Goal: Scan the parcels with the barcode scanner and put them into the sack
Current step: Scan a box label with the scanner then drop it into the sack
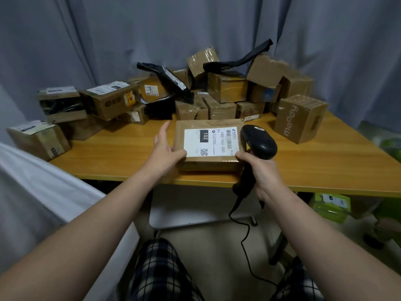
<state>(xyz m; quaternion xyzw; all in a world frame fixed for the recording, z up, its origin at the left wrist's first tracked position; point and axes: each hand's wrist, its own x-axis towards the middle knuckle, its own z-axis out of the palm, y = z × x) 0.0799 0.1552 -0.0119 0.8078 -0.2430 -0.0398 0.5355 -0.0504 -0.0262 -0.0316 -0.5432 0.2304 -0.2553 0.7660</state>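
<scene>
A flat cardboard parcel (208,124) with a white label marked "102" lies near the front edge of the wooden table (121,153). My left hand (166,146) holds its left side, thumb on the label's corner and fingers along the edge. My right hand (259,168) grips the handle of a black barcode scanner (258,140), whose head hangs over the parcel's right edge by the barcode. The right thumb touches the parcel's near right corner. A white sack (43,192) lies at the lower left beside the table.
Several cardboard boxes (225,88) and black poly mailers (171,83) are piled along the back of the table. A box marked "moody" (300,118) stands at the right. The scanner's cable (245,235) hangs down to the floor. Green boxes (331,206) sit under the table.
</scene>
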